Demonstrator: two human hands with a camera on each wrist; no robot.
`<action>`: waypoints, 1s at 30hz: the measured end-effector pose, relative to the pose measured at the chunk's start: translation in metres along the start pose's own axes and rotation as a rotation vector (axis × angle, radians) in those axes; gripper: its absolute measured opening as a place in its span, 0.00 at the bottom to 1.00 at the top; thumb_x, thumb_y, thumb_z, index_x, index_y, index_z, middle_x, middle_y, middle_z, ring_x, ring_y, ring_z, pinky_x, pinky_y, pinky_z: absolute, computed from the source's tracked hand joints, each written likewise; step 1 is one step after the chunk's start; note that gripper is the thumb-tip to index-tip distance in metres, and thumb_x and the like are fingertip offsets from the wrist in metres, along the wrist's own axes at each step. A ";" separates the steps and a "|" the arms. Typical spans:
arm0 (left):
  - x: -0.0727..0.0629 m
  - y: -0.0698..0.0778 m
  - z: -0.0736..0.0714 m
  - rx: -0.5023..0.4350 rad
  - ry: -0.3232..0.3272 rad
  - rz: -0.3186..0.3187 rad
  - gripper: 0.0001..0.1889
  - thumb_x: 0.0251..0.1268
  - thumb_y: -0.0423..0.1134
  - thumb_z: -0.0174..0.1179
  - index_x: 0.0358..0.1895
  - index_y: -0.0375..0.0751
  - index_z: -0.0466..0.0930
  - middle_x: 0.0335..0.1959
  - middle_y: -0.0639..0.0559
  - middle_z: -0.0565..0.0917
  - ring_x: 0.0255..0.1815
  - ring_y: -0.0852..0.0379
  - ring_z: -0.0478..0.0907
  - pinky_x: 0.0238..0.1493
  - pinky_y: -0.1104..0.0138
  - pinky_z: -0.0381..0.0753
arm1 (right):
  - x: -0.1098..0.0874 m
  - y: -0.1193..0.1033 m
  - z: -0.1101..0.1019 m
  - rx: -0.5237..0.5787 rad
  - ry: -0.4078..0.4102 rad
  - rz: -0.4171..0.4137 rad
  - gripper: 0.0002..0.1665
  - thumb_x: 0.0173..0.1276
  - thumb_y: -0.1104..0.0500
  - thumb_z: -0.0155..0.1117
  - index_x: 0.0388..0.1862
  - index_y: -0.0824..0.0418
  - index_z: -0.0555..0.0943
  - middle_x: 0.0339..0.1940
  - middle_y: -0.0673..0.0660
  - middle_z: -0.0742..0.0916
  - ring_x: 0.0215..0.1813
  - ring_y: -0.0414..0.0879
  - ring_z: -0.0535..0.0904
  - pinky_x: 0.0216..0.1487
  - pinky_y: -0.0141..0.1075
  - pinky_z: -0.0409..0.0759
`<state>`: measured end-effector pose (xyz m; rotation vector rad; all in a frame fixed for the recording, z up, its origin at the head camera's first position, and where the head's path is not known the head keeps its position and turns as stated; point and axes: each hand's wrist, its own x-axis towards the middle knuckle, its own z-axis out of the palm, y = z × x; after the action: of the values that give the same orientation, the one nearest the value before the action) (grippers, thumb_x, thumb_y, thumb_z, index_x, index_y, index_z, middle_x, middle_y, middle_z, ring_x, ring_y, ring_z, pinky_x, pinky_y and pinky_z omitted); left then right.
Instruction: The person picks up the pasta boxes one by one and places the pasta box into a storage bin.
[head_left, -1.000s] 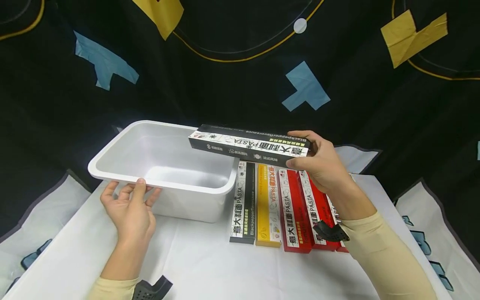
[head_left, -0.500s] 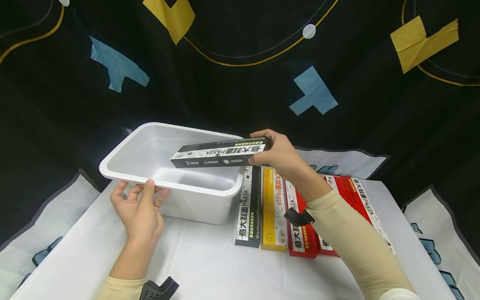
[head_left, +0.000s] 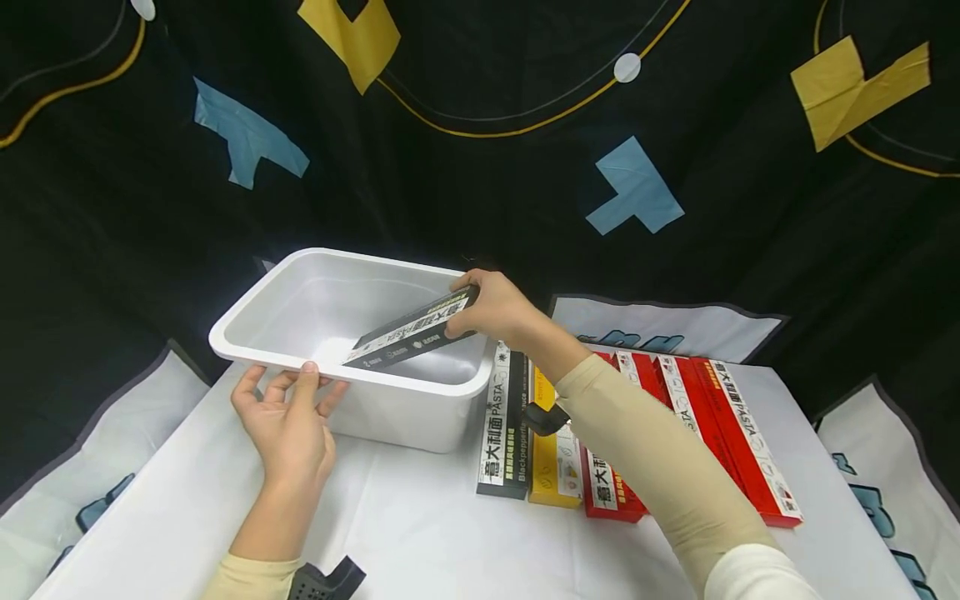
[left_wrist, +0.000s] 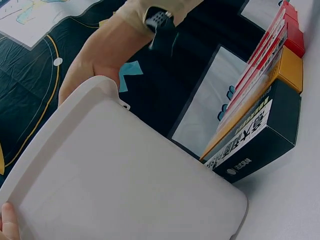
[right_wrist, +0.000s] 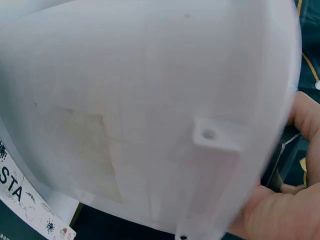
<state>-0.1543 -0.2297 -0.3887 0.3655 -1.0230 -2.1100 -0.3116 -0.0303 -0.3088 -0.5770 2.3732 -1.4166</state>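
A black pasta box (head_left: pixel 411 337) with a white label is tilted inside the white plastic bin (head_left: pixel 405 418), its far-left end lower. My right hand (head_left: pixel 497 312) pinches the box's upper end between thumb and fingers, above the bin's right side. At the front rim, my left hand (head_left: pixel 291 425) holds the bin, thumb over the lip and fingers below it. In the right wrist view the right hand (right_wrist: pixel 285 210) shows behind the bin's outer wall (right_wrist: pixel 150 100), which hides most of the held box.
Right of the bin, a second black pasta box (head_left: pixel 501 433), a yellow box (head_left: pixel 555 467) and several red boxes (head_left: pixel 738 450) lie side by side on the white table (head_left: pixel 450 542). My right sleeve passes over them. A dark curtain (head_left: pixel 480 200) hangs behind.
My right hand has moved left and down with the black pasta box, whose left end has dropped into the bin. My left hand stays at the rim; the view has shifted slightly.
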 end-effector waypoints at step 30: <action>-0.003 -0.001 0.001 0.016 -0.017 0.005 0.32 0.67 0.30 0.60 0.64 0.48 0.48 0.51 0.41 0.68 0.37 0.53 0.77 0.46 0.59 0.86 | 0.045 0.000 0.031 -0.541 0.017 -0.088 0.40 0.38 0.61 0.78 0.57 0.60 0.78 0.43 0.53 0.84 0.42 0.47 0.79 0.46 0.35 0.79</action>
<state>-0.1534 -0.2261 -0.3893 0.3528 -1.0503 -2.1050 -0.3364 -0.0758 -0.3254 -0.8078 2.7791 -0.7941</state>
